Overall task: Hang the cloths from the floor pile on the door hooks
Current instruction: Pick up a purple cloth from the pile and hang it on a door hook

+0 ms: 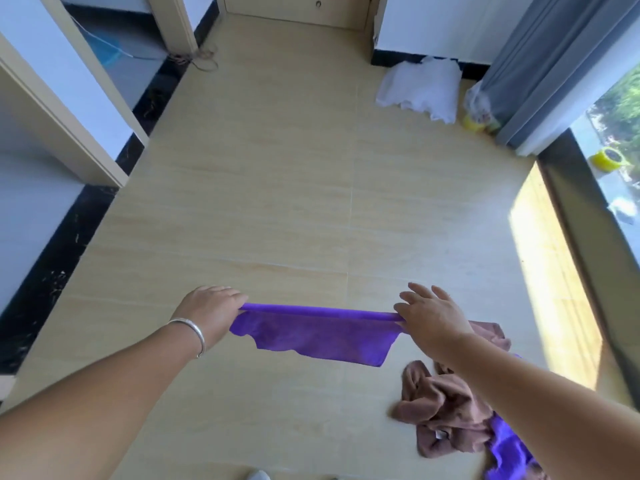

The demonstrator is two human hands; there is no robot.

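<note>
A purple cloth (318, 332) is stretched flat in the air above the floor between my two hands. My left hand (211, 311), with a silver bangle on the wrist, pinches its left top corner. My right hand (427, 318) pinches its right top corner, with the other fingers spread. Below my right arm the floor pile lies at the lower right: a crumpled brown cloth (446, 415) and another purple cloth (507, 448) partly under it. No door hooks are in view.
Beige tiled floor (277, 202) stretches ahead to a wooden door (298, 8) at the far end. White fabric (420, 88) and a grey curtain (540, 64) sit at the far right. A yellow tape roll (611, 157) lies by the window. Door frames line the left.
</note>
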